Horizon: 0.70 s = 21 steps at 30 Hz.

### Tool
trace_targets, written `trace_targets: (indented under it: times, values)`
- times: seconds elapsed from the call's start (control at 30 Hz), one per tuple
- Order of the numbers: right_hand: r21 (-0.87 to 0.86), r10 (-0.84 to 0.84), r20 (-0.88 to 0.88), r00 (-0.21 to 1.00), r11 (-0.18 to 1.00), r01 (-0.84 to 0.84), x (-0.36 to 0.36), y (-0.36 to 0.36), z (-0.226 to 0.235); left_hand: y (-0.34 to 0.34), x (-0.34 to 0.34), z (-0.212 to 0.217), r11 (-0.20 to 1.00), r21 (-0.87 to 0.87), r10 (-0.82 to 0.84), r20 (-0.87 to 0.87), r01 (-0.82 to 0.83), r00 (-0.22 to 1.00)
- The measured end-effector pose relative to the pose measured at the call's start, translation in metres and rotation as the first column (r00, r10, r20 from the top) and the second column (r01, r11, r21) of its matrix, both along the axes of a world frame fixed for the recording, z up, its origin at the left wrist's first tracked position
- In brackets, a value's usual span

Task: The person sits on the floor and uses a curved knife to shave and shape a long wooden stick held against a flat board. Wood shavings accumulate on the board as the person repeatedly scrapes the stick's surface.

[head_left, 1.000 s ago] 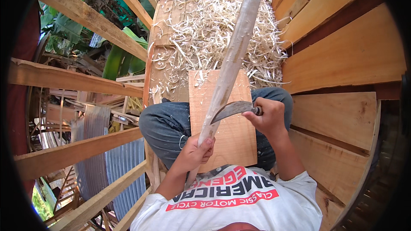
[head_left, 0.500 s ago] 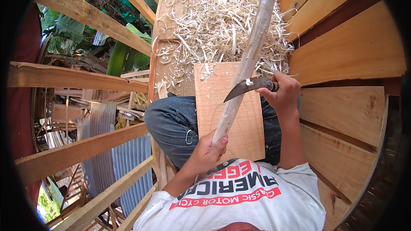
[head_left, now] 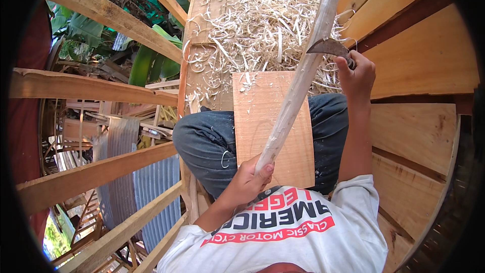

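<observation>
My left hand (head_left: 254, 176) is closed around the near end of a long pale wooden stick (head_left: 298, 93), which slants up and away to the right. In my right hand (head_left: 357, 73) is a knife with a dark curved blade (head_left: 328, 47), gripped by its handle. The blade lies across the stick's upper part, its tip pointing left. Beneath the stick a flat rectangular board (head_left: 252, 121) rests over my lap, between my legs in blue jeans. A few small shavings are on the board's far end.
A heap of curled wood shavings (head_left: 268, 20) covers the plank floor (head_left: 202, 68) ahead. Slatted wooden rails (head_left: 96, 91) run along the left, with corrugated sheets (head_left: 156, 197) and scrap wood beyond. A plank wall (head_left: 414, 136) stands close on the right.
My right hand has moved the knife up and right along the stick, away from me. The stick's far end has shifted slightly right; my left hand keeps its hold.
</observation>
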State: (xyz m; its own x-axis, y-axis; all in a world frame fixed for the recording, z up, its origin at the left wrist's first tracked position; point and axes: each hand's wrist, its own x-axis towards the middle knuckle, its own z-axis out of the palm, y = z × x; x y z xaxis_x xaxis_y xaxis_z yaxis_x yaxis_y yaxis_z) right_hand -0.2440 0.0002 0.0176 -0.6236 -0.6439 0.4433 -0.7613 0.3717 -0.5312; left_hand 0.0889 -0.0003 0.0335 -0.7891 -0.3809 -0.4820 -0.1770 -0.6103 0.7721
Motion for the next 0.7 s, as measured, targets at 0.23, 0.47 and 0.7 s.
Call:
trace_targets:
  times: [0.23,0.47,0.7]
  values:
    - [0.079,0.031,0.111,0.993,0.996,-0.040,0.031,0.003,-0.010,-0.014,-0.007,-0.011,0.999,0.050,0.021,0.007,-0.021,1.000]
    - [-0.087,0.222,0.446,0.867,0.975,-0.205,0.066,0.015,-0.052,-0.022,-0.002,-0.020,0.997,-0.061,0.041,0.003,-0.041,0.999]
    - [-0.218,0.182,0.669,0.721,0.975,-0.044,0.074,0.047,-0.060,-0.030,-0.011,-0.032,0.999,-0.014,-0.036,-0.091,0.035,0.995]
